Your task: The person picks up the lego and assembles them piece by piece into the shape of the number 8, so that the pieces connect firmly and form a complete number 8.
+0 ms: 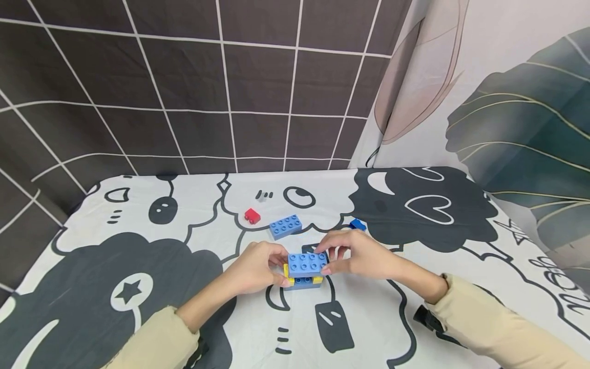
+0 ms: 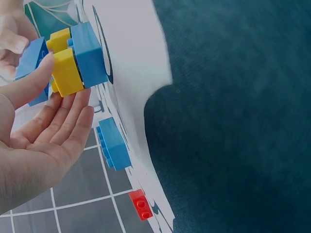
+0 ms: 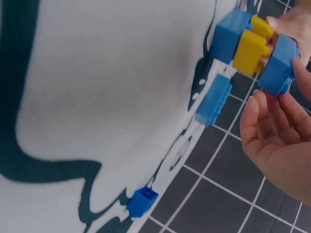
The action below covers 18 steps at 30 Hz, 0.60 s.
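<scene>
In the head view, my right hand pinches a blue eight-stud toy building brick between thumb and fingers. Right under it are two yellow bricks, standing at either end of a lower blue brick. My left hand grips the left yellow brick, thumb on one side and fingers on the other. From the right wrist view, the upper blue brick sits slightly tilted, with a gap showing between it and the yellow studs.
Beyond the hands, a loose light-blue brick lies on the patterned cloth. A small red brick is to its left, and a small dark-blue brick lies behind my right hand. A dark gridded curtain hangs along the table's far edge.
</scene>
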Motion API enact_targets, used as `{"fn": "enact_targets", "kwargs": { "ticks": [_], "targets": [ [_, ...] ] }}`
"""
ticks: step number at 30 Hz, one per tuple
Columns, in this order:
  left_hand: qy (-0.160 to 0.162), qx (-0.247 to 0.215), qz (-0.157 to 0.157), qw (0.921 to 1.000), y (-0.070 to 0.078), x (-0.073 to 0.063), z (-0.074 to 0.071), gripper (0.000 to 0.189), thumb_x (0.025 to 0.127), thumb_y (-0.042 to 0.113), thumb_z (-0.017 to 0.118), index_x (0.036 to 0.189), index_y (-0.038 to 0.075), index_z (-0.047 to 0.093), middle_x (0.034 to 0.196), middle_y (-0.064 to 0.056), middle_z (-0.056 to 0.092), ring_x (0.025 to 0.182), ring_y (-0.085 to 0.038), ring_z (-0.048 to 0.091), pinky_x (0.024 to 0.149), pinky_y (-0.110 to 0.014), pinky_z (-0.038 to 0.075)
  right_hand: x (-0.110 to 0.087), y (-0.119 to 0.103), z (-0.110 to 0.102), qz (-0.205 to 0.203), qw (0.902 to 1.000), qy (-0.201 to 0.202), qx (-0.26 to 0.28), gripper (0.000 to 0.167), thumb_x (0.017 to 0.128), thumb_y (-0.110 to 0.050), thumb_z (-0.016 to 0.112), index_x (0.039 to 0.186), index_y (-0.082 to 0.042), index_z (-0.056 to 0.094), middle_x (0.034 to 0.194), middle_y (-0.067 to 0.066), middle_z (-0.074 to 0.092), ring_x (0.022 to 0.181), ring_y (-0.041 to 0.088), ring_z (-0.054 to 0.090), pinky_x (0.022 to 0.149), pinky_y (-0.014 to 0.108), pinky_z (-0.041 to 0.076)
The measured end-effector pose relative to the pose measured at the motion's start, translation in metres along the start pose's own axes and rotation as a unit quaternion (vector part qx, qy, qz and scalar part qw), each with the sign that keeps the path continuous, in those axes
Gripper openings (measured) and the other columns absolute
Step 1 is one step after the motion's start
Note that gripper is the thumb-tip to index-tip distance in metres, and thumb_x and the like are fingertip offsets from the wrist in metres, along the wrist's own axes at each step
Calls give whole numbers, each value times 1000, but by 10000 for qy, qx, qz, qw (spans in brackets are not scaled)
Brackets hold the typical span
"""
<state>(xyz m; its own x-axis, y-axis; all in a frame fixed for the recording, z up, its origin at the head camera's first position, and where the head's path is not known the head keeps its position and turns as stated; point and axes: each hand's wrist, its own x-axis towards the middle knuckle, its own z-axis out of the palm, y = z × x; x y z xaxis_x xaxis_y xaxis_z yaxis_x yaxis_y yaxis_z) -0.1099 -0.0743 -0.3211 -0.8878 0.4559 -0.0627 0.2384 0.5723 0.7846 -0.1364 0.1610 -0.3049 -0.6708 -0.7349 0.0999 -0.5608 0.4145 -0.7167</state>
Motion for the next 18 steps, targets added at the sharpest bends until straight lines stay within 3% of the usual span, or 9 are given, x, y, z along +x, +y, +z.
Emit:
{"fn": "enact_targets", "kwargs": {
  "ticks": [18],
  "targets": [
    [-35, 191, 46, 9998, 2, -2, 0, 33, 69, 6, 78, 99, 1, 65, 87, -2, 66, 84, -18, 61, 80, -38, 47, 0, 2, 8, -162, 9998, 92, 28, 27, 76, -11, 74, 100, -3, 67, 93, 0, 62, 73, 9, 54, 68, 26, 50]
  ]
}}
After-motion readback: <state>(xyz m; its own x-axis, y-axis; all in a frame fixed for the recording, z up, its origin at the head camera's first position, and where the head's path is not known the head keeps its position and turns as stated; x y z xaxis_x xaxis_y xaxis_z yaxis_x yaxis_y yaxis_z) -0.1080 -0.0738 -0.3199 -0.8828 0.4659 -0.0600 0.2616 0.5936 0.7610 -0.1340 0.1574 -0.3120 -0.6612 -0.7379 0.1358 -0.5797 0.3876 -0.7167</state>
